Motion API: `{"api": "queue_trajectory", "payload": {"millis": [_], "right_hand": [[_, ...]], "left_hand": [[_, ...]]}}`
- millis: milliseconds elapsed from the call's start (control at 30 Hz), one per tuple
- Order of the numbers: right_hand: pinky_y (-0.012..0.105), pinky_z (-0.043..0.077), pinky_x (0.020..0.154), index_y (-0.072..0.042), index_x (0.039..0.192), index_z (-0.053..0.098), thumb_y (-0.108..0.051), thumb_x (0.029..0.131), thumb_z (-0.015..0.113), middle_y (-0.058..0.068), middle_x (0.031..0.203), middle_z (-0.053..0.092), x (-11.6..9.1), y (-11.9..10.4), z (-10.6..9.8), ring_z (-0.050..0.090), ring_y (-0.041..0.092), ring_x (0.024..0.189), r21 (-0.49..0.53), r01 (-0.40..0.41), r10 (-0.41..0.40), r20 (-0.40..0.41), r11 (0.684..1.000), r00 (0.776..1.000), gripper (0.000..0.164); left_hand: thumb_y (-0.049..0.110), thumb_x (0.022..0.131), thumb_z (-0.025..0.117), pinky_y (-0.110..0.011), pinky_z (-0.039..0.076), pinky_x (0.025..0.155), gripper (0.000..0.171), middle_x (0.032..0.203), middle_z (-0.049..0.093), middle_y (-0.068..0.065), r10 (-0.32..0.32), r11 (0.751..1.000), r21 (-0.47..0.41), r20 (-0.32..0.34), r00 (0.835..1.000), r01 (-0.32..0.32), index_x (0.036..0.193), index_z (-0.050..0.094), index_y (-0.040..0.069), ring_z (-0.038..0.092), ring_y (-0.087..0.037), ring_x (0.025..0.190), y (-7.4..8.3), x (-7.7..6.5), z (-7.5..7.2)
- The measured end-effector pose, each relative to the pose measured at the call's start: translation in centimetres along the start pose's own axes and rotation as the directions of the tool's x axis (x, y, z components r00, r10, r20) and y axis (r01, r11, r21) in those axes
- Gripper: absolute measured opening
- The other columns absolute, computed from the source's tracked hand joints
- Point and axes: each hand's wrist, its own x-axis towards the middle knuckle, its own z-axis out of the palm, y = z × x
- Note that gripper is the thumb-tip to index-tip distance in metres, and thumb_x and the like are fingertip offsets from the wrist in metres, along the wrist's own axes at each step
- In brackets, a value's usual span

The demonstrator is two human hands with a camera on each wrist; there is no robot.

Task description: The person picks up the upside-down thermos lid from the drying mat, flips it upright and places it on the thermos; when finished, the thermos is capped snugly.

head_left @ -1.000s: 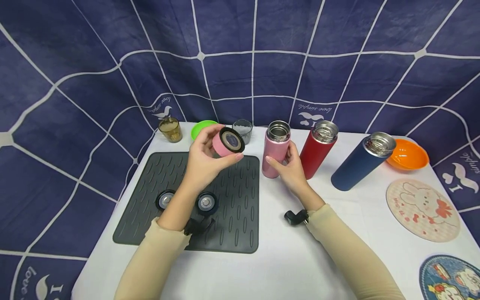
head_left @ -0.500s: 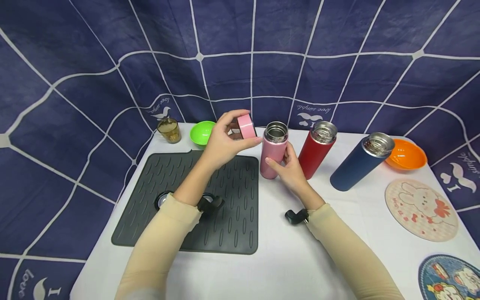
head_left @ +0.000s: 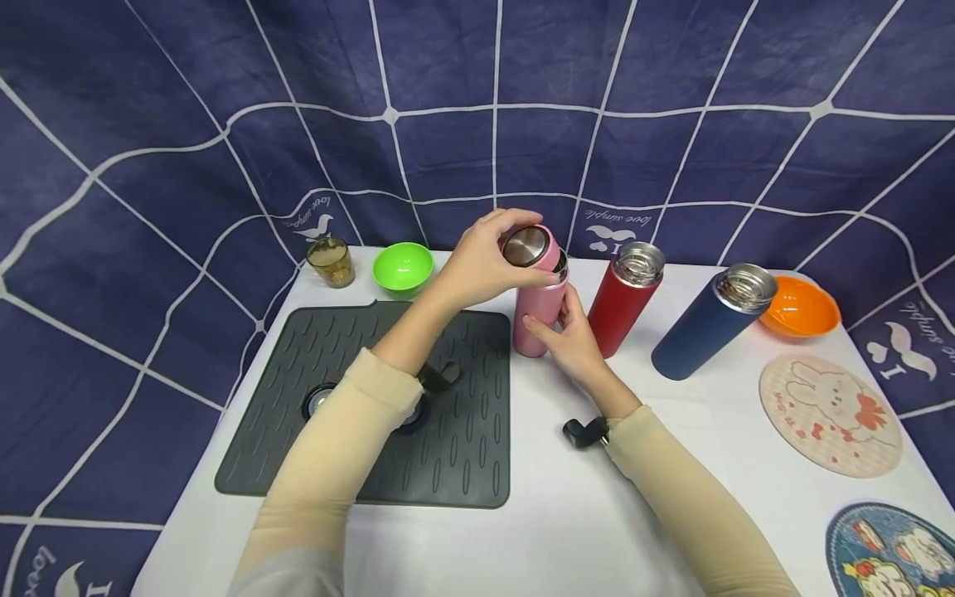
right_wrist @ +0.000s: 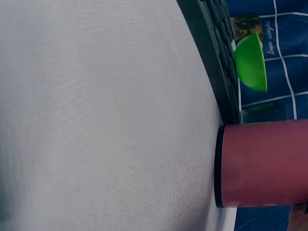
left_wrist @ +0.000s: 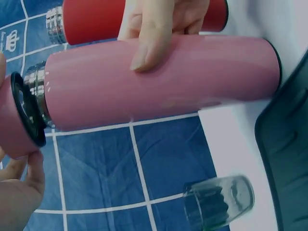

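Observation:
My left hand (head_left: 481, 261) holds a pink lid (head_left: 528, 245) by its sides, tilted at the mouth of a pink thermos bottle (head_left: 537, 311). In the left wrist view the lid's black inner rim (left_wrist: 26, 110) sits right at the bottle's steel neck (left_wrist: 37, 91), slightly askew. My right hand (head_left: 574, 342) grips the bottle's body, thumb in front, while it stands upright on the white table. The right wrist view shows the bottle's lower part (right_wrist: 264, 163) and its black base. To its right stand a red bottle (head_left: 622, 303) and a navy bottle (head_left: 697, 332), both uncapped.
A dark drying mat (head_left: 470, 414) lies left, with two dark lids partly behind my left arm. A brown glass (head_left: 332, 264) and green bowl (head_left: 403, 267) stand behind it; a clear glass (left_wrist: 224, 202) is near the bottle. At right are an orange bowl (head_left: 802, 307) and round mats (head_left: 828, 414).
My left hand has carried the pink lid rightward from over the mat to the bottle's mouth, turning its underside down. My right hand keeps its grip on the bottle.

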Motion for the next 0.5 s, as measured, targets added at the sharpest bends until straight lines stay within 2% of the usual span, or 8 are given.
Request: {"api": "queue_trajectory", "payload": {"millis": [233,333,500], "right_hand": [[0.045,0.025,0.116,-0.016,0.148,0.021,-0.013,0.086,0.068,0.008,0.148,0.04,0.1,0.0,0.0,0.037,0.023,0.137,-0.008,0.007,-0.007,0.003,1.0,1.0,0.078],[0.046,0.024,0.116,-0.016,0.148,0.02,-0.012,0.086,0.068,0.009,0.148,0.039,0.1,0.0,0.1,0.036,0.024,0.137,-0.004,0.008,-0.008,0.006,1.0,1.0,0.078],[0.045,0.023,0.116,-0.015,0.147,0.022,-0.011,0.086,0.068,0.01,0.147,0.04,0.0,0.0,0.1,0.037,0.023,0.137,0.001,0.015,-0.015,0.003,1.0,1.0,0.076]], "left_hand": [[0.038,0.062,0.087,-0.027,0.047,0.091,0.084,0.127,0.058,0.006,-0.005,0.997,-0.072,-0.035,0.999,0.002,0.135,0.048,0.028,0.053,-0.008,0.112,-0.2,0.6,1.1],[0.031,0.064,0.088,-0.024,0.045,0.096,0.082,0.128,0.057,0.005,0.014,0.992,-0.127,-0.041,0.999,-0.019,0.135,0.047,0.026,0.053,-0.008,0.115,-0.4,0.7,1.6],[0.017,0.066,0.087,-0.023,0.04,0.105,0.083,0.132,0.055,-0.002,0.055,0.975,-0.214,0.0,0.998,-0.054,0.138,0.045,0.018,0.051,-0.01,0.123,-0.8,0.6,1.9]]}}
